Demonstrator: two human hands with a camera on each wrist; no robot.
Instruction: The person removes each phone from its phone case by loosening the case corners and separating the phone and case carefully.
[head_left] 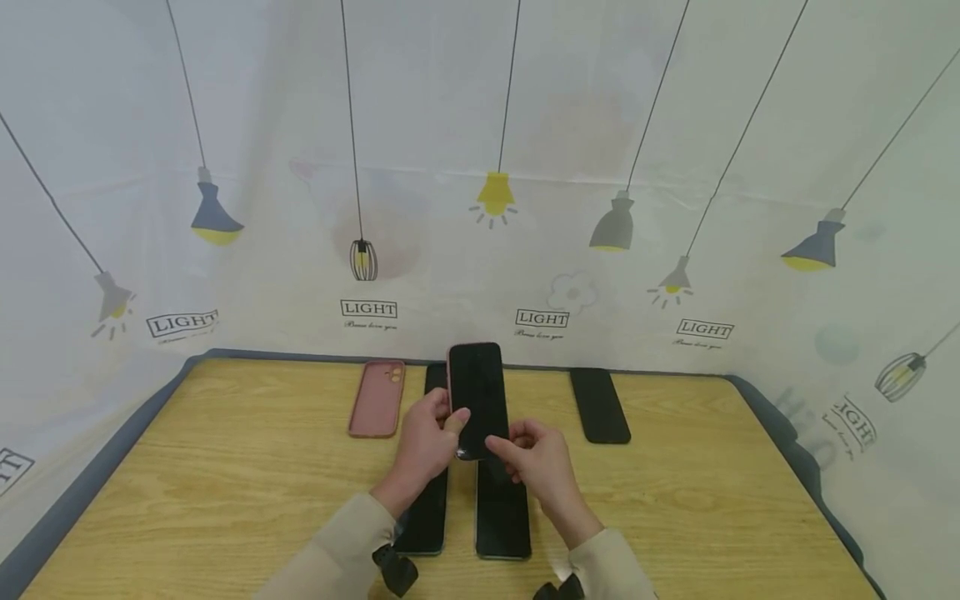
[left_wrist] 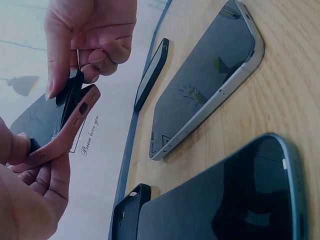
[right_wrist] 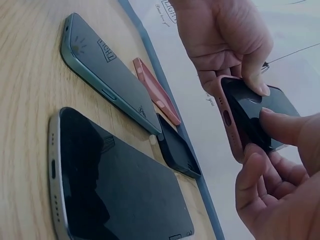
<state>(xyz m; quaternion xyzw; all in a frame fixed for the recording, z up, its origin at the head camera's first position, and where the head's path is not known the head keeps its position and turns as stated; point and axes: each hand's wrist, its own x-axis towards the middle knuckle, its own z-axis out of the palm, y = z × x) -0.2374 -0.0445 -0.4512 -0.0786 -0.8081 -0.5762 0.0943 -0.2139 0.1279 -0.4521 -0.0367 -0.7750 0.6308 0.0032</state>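
Note:
A dark phone (head_left: 480, 392) is held up above the table, sitting in a pink phone case (right_wrist: 230, 120). The wrist views show one lower corner of the phone standing out of the case's bottom edge. My left hand (head_left: 427, 437) grips phone and case from the left side, its thumb on the screen and fingers behind. With my right hand (head_left: 542, 467) I pinch the lower right corner, thumb over the dark face. Part of each hand's fingers is hidden behind the case.
Two phones lie below the hands, one with blue-green sides (left_wrist: 295, 200) and one with silver sides (right_wrist: 57, 175). A black case (right_wrist: 177, 147) lies beyond the blue-green phone. Another pink case (head_left: 377, 400) lies left, a flat black item (head_left: 600, 406) right. A printed curtain (head_left: 450, 275) hangs behind the table.

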